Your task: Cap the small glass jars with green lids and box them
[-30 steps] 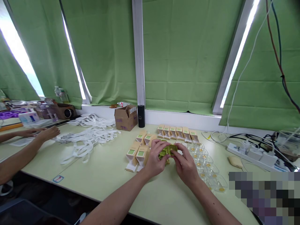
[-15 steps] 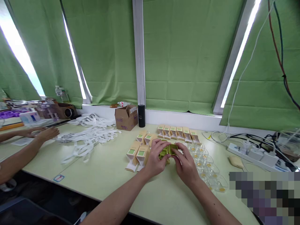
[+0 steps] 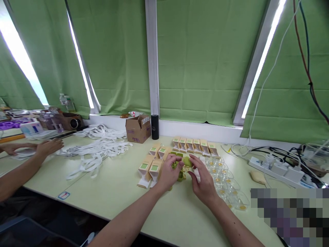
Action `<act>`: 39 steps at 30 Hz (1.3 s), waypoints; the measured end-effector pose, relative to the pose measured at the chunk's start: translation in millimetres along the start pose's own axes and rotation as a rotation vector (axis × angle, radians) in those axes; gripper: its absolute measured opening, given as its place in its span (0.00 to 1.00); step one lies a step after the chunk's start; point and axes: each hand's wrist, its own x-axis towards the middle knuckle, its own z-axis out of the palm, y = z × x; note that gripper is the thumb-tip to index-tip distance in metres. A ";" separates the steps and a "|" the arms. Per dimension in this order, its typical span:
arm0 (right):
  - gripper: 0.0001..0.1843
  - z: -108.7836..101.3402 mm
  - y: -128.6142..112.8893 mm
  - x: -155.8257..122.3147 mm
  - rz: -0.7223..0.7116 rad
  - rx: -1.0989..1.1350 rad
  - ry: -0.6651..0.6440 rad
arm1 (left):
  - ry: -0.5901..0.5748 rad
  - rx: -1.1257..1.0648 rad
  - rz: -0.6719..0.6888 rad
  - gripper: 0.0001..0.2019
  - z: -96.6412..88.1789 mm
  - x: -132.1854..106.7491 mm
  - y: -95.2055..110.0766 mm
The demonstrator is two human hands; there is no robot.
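A small olive-green piece (image 3: 187,162) with a rounded face is between my two hands above the table. My left hand (image 3: 169,174) pinches its left side between thumb and fingers. My right hand (image 3: 203,180) is at its right side, thumb and fingers spread apart, fingertips close to the piece; whether they touch it I cannot tell. More olive-green cup-like pieces (image 3: 180,176) lie beneath and behind my left hand, partly hidden by it. Just left of that hand stand beige cartons (image 3: 154,168) with green labels. Clear plastic cups with yellowish bottoms (image 3: 222,192) lie in rows beside my right hand.
A row of similar cartons (image 3: 196,144) stands farther back, near a cardboard box (image 3: 138,131) and a black cylinder (image 3: 154,127). White straps (image 3: 102,147) are heaped at left, by another person's hands (image 3: 48,146). A power strip (image 3: 280,168) with cables lies at right.
The green piece has turned from its hollow side to a rounded face. My right thumb and fingers have spread apart. The other person's hands have shifted slightly.
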 end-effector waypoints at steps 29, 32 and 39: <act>0.24 -2.7 3.3 1.6 0.531 0.354 -0.036 | -0.165 0.130 0.248 0.32 -3.3 -7.9 14.6; 0.23 -3.3 0.7 4.0 0.491 0.324 -0.055 | -0.242 0.122 0.283 0.31 -2.4 -8.5 18.2; 0.21 -11.8 0.6 10.1 0.540 0.364 0.034 | -0.112 -0.178 0.056 0.23 1.6 0.7 10.0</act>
